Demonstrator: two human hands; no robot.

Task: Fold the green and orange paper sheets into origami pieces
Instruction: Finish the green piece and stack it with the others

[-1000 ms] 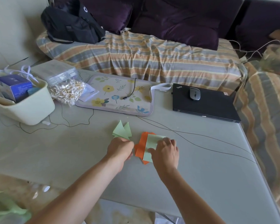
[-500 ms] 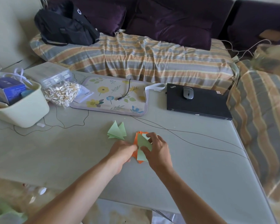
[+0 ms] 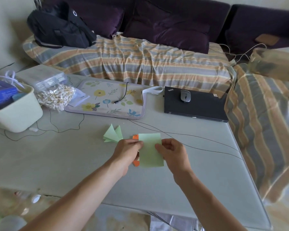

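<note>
A flat pale green paper sheet (image 3: 150, 150) is held over the grey table (image 3: 57, 160). My left hand (image 3: 127, 150) pinches its left edge and my right hand (image 3: 171, 151) pinches its right edge. Orange paper (image 3: 135, 137) lies underneath it, with only a corner above and another corner below the green sheet showing. A folded green origami piece (image 3: 113, 134) with pointed flaps rests on the table just left of my hands.
Thin black cables (image 3: 198, 139) cross the table behind my hands. A floral mat (image 3: 107, 100), a closed black laptop (image 3: 195, 105) with a mouse (image 3: 185, 95), a cream tub (image 3: 15, 112) and a bag of cotton swabs (image 3: 55, 97) sit further back. A striped sofa lies beyond.
The green sheet has been lifted off the orange paper and spread flat between both hands. The right hand moved from pressing on top to pinching its right edge.
</note>
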